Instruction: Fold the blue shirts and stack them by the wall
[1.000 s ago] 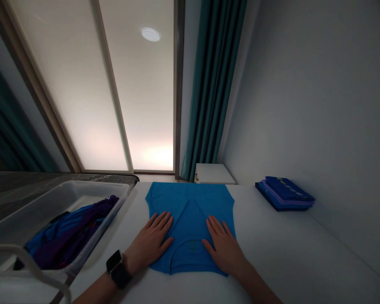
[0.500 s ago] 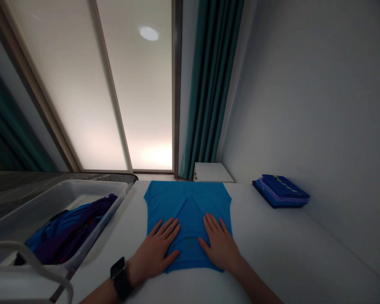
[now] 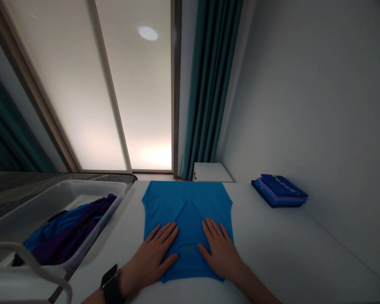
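A bright blue shirt [image 3: 188, 215] lies spread on the white table [image 3: 266, 253] in front of me, with slanting creases near its middle. My left hand [image 3: 155, 255], a black watch on its wrist, rests flat on the shirt's near left part with fingers stretched out. On the near right part lies my right hand [image 3: 221, 249], also flat with its fingers extended. Both palms press on the cloth and neither grips it. The shirt's near edge shows between the wrists.
A translucent plastic bin [image 3: 91, 185] at the left holds crumpled blue and purple clothes [image 3: 66, 228]. A stack of folded blue and purple garments [image 3: 280, 191] sits by the wall at the right. Beyond the table stands a small white cabinet [image 3: 212, 172].
Both hands have slid slightly toward me, still flat on the shirt. The shirt's near edge has come nearer to me and the cloth looks a little longer.
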`<state>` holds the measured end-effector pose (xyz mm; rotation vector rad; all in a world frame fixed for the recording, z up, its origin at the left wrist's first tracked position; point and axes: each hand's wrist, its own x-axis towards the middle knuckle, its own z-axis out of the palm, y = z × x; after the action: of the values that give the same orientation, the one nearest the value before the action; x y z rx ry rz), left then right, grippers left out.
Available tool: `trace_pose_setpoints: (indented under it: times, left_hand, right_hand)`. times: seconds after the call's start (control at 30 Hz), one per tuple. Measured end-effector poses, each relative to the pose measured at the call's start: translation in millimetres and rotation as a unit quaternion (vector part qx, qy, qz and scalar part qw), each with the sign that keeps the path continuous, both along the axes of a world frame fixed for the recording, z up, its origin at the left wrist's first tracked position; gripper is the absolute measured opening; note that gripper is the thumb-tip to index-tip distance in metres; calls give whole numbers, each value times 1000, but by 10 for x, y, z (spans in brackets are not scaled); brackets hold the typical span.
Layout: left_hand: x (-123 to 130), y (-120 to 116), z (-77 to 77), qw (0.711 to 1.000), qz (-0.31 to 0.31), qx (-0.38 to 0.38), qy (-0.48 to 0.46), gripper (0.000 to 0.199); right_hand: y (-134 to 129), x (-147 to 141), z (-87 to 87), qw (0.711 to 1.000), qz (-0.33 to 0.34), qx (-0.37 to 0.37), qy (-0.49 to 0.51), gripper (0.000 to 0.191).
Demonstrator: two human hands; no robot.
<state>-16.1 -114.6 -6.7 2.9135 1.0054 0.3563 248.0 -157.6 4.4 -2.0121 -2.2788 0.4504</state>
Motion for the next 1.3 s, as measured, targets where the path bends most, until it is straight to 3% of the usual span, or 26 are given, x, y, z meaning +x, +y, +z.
trace_pose_setpoints:
  times: [0.1,0.23,0.37,0.47,0.73,1.3]
  left_hand:
    - [-2,139,64,1000,15,1,-13,65]
    - [17,491,105,999,33,-10,6,61]
    - [34,837,73,999,42,9,6,60]
    - [32,964,26,999,50,7,8,60]
    - [-8,978,-122,998,62,-8,7,61]
    - [-36,683,-104,997,64,0,38,63]
  right_hand:
    - [108,29,39,999,18,27,3,76]
    - [430,86,55,998,41,46,-6,73]
    - [761,164,33,998,36,51,-22,72]
    - [877,228,6,997,37,68,-18,70]
    - [872,278,-141,998,40,43,-28,75]
    - [606,288,-167,998,45,41,-28,76]
